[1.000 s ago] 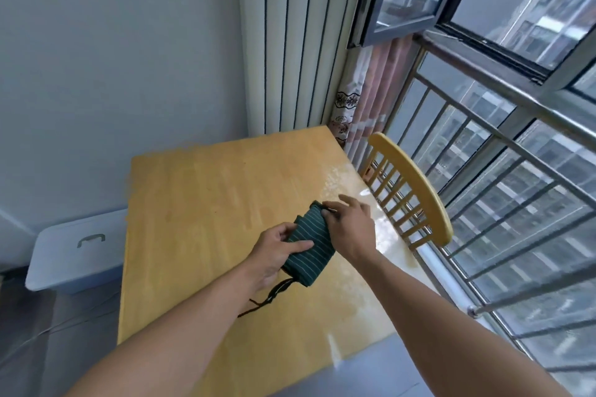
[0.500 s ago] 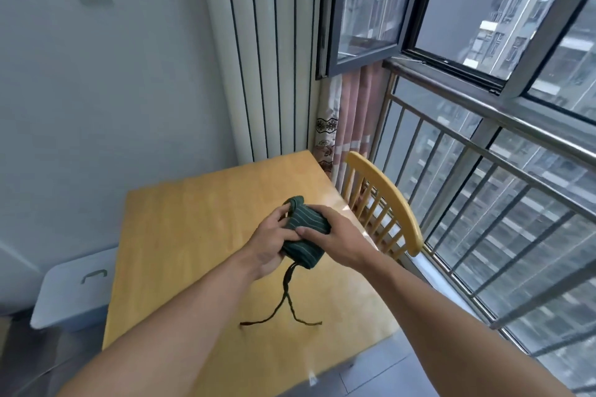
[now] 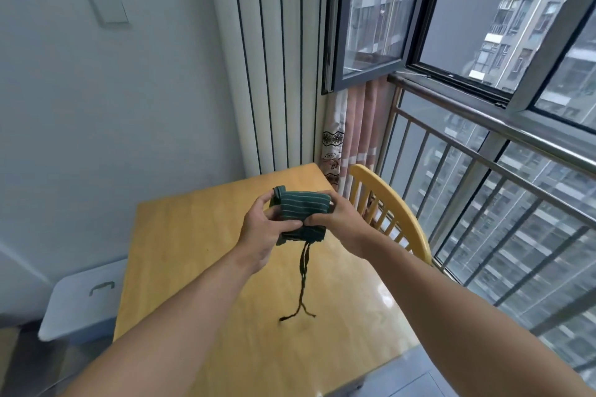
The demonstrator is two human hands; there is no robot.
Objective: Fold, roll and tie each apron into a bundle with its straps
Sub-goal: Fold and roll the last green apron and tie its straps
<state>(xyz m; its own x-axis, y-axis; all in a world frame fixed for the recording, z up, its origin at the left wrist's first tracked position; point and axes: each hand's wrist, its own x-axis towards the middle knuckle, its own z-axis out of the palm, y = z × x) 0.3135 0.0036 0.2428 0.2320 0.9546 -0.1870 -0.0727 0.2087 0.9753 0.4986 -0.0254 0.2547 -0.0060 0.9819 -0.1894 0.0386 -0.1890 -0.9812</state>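
Both hands held the rolled apron (image 3: pixel 298 214) above the middle of the bench (image 3: pixel 180 242): left hand (image 3: pixel 262 229) gripping its near-left end, right hand (image 3: pixel 335 219) pinching the front fold. The straps (image 3: pixel 303 287) hung loose, ends brushing the bench. Best to keep the roll squeezed tight while winding them round.

My left hand (image 3: pixel 258 229) and right hand (image 3: pixel 338 222) are raised, arms extended, fingers curled and gripping between them.

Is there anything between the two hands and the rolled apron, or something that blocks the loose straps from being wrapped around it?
Nothing visible does. The left hand and right hand already grip the rolled apron directly, above the table. The straps hang free below it.
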